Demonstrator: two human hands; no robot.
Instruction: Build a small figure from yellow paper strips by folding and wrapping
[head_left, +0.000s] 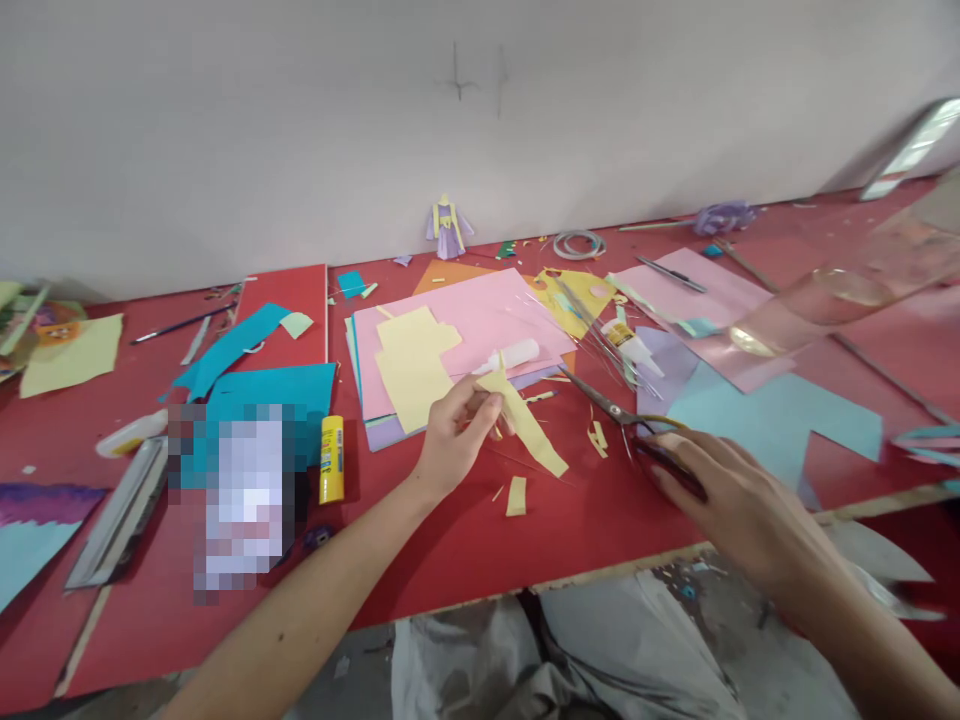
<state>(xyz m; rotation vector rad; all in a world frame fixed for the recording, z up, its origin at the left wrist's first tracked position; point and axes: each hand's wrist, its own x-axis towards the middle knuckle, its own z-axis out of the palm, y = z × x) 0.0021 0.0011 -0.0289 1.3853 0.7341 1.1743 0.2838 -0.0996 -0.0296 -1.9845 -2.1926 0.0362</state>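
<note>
My left hand (463,430) pinches a pale yellow paper strip (536,430) between thumb and fingers, above the red table (420,560). On the right, my right hand (720,480) is at the dark handles of a pair of scissors (615,412), fingers curled on the loops. The scissor blades point left toward the strip, apart from it. A small yellow paper scrap (517,496) lies below the strip, and more slivers lie near the blades. Just behind my left hand are a white glue bottle (517,354) and a cut yellow sheet (412,370) on pink paper (480,310).
A yellow glue stick (331,460), teal paper (307,385) and a blurred-out object (244,500) stand or lie left. A paper dress figure (448,228) leans at the wall. Light blue paper (757,410), another glue bottle (631,345) and a clear plastic bottle (832,300) are right.
</note>
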